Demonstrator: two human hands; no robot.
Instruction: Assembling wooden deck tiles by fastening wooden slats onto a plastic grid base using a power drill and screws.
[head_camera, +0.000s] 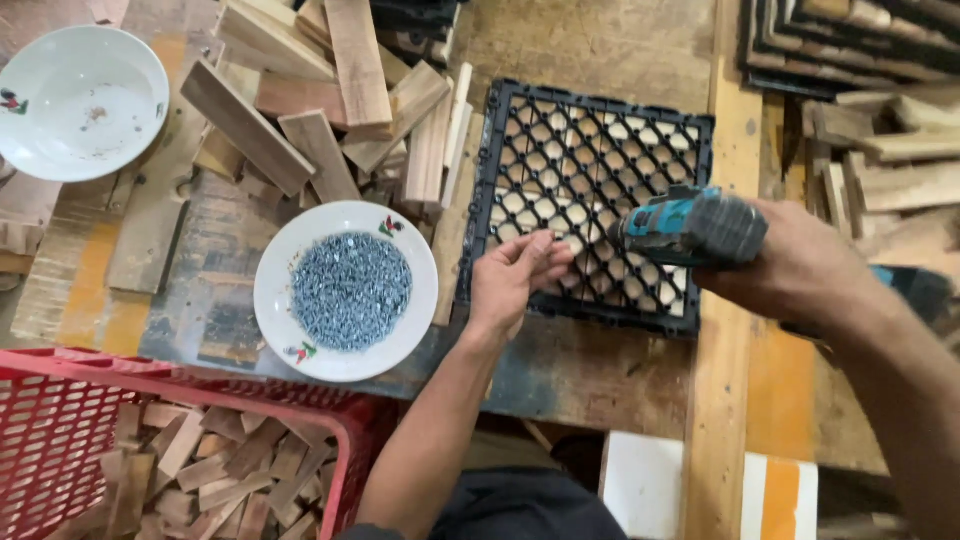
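Observation:
My right hand (800, 262) grips a teal and black cordless drill (690, 226), its nose pointing left over a black plastic lattice tile (590, 130) that lies on wooden slats. My left hand (515, 275) rests on the tile's near left part, fingertips pinched close to the drill's tip; whether a screw is between them I cannot tell. A white bowl (275, 290) heaped with small silver screws (350, 290) sits just left of my left hand.
A loose pile of short wooden slats (330, 90) lies behind the screw bowl. An empty white bowl (80, 100) is at far left. A red plastic crate (60, 400) holds wood offcuts at near left. Stacked black tiles (850, 40) and more slats (900, 170) are at right.

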